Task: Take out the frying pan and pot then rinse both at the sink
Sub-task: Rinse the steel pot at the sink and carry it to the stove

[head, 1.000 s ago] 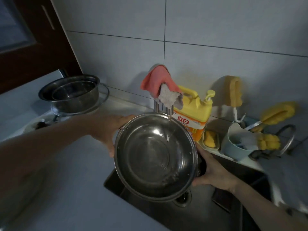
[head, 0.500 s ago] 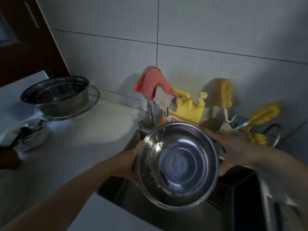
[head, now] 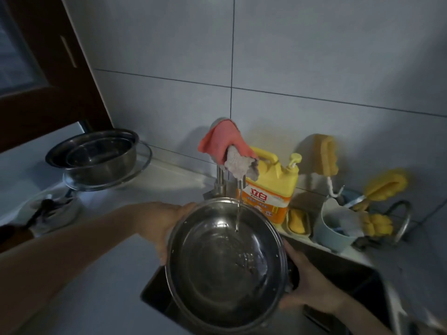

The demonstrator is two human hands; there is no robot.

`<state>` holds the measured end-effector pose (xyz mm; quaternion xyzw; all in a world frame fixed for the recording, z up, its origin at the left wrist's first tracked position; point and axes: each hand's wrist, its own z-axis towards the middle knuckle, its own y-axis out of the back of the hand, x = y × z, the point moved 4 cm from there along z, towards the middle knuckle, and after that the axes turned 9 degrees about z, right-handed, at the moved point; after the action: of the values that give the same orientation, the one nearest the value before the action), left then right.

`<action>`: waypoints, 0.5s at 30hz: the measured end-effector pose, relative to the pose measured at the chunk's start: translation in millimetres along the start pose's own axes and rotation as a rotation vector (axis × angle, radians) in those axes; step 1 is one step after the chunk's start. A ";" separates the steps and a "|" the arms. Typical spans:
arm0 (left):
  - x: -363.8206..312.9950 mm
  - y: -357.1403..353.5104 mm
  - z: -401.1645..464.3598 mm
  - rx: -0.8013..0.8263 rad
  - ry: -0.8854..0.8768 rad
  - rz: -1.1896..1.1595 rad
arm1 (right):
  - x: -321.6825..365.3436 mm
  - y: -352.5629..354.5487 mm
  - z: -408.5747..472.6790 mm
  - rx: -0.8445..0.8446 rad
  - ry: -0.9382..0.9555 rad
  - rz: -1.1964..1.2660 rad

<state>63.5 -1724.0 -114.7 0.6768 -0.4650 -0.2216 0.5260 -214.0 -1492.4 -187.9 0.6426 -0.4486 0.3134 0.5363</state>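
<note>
While water falls from the tap, the scene reads as follows, from a head camera looking down in dim light.

Pot: a round stainless steel pot (head: 225, 264) is held tilted over the sink (head: 154, 293), its open inside facing the camera, with a little water pooled in it.

Water: a thin stream (head: 238, 215) runs from the faucet (head: 221, 182) and lands inside the pot near its upper right wall.

Left hand: the left hand (head: 164, 226) grips the pot's upper left rim, fingers curled round the outside.

Right hand: the right hand (head: 304, 284) clasps the pot's lower right side, by a dark handle part.

Faucet: a pink cloth (head: 222, 141) and a grey sponge (head: 239, 165) are draped over its top.

Behind the sink: a yellow dish soap jug (head: 271, 189) stands against the tiled wall, beside a pale blue cup (head: 331, 235) and yellow brushes (head: 384, 184).

Counter, left: nested steel bowls (head: 96, 153) sit on a glass lid (head: 135, 170), well apart from the pot.
</note>
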 end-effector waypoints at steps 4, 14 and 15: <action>7.8 -11.3 3.0 -0.205 0.013 0.090 | 3.7 -5.3 5.3 -0.189 0.120 -0.087; -78.0 -53.1 19.5 -0.646 0.152 0.122 | -30.8 45.5 -41.4 -0.498 0.349 -0.587; -84.1 -52.3 21.1 -0.676 0.163 0.125 | -29.7 49.7 -49.1 -0.528 0.367 -0.629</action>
<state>28.1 -1661.3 -185.9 0.4502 -0.3624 -0.2756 0.7681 -267.5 -1438.7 -182.7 0.5227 -0.1937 0.1187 0.8217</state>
